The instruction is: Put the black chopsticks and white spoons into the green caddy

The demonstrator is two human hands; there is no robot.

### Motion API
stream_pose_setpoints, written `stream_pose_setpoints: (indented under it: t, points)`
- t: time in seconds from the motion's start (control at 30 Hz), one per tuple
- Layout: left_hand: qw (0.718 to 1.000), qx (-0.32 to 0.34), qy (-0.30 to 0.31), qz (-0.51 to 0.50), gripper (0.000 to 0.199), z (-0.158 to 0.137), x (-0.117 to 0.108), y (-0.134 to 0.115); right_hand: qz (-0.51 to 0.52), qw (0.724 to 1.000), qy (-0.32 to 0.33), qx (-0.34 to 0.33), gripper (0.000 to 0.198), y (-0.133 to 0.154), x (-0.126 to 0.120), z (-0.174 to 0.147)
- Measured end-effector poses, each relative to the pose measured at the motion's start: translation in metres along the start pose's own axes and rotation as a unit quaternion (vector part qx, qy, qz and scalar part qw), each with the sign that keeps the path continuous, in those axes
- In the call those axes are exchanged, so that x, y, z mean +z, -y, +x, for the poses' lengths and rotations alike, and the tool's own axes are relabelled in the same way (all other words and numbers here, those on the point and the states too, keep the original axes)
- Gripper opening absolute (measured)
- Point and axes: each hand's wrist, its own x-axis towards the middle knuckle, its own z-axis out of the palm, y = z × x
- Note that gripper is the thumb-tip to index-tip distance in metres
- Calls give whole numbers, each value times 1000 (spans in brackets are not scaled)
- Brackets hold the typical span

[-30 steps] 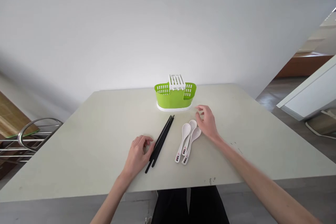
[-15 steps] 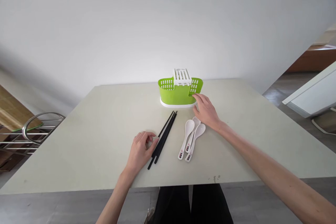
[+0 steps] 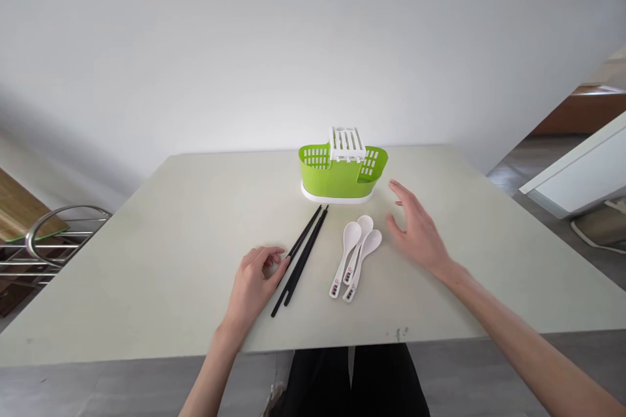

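Observation:
A green cutlery caddy (image 3: 337, 176) with a white slotted insert stands at the far middle of the pale table (image 3: 161, 254). In front of it lie a bundle of black chopsticks (image 3: 300, 257) and three white spoons (image 3: 355, 254), side by side. My left hand (image 3: 254, 283) rests on the table with curled fingers touching the chopsticks' near end. My right hand (image 3: 415, 228) hovers just right of the spoons, fingers spread, holding nothing.
A metal rack (image 3: 44, 247) stands off the table's left side. A white panel (image 3: 572, 172) and wooden floor lie to the right. The white wall rises behind the table. My dark-clothed legs (image 3: 352, 381) show under the near edge.
My right hand reached to the caddy's right end, then drew back to the right of the spoons. The caddy has turned slightly. My left hand stays at the chopsticks.

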Motion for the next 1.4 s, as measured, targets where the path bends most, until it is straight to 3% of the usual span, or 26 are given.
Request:
stream_pose_setpoints:
  t: [0.13, 0.2, 0.3, 0.57, 0.8, 1.0, 1.13, 1.3, 1.4]
  points:
    - [997, -23, 53, 53, 34, 3, -10, -10, 72, 986, -15, 150, 55, -16, -9, -38]
    - [990, -40, 92, 97, 32, 8, -18, -16, 130, 969, -6, 212, 50, -28, -6, -55]
    - [969, -72, 160, 176, 25, 18, -29, -24, 243, 932, -43, 265, 38, -41, 3, -73]
    - [931, -110, 219, 271, 25, 11, -54, -23, 242, 917, -101, 300, 33, -36, 12, -80]
    - [920, -152, 168, 320, 37, -7, -74, 0, 208, 924, -68, 312, 34, -30, 13, -78]
    - [959, -107, 82, 248, 46, -8, -84, 21, 196, 925, -74, 316, 29, -27, 12, -75]
    - [981, -129, -14, 145, 47, -4, -92, 13, 168, 946, -52, 272, 29, -22, 10, -71]
    - [978, -169, 60, -109, 44, 0, -89, -25, 200, 957, 0, 209, 27, 29, 3, -45]
    - [967, -155, 101, -173, 42, 2, -82, -43, 313, 923, 120, 188, 33, 81, 4, -21]
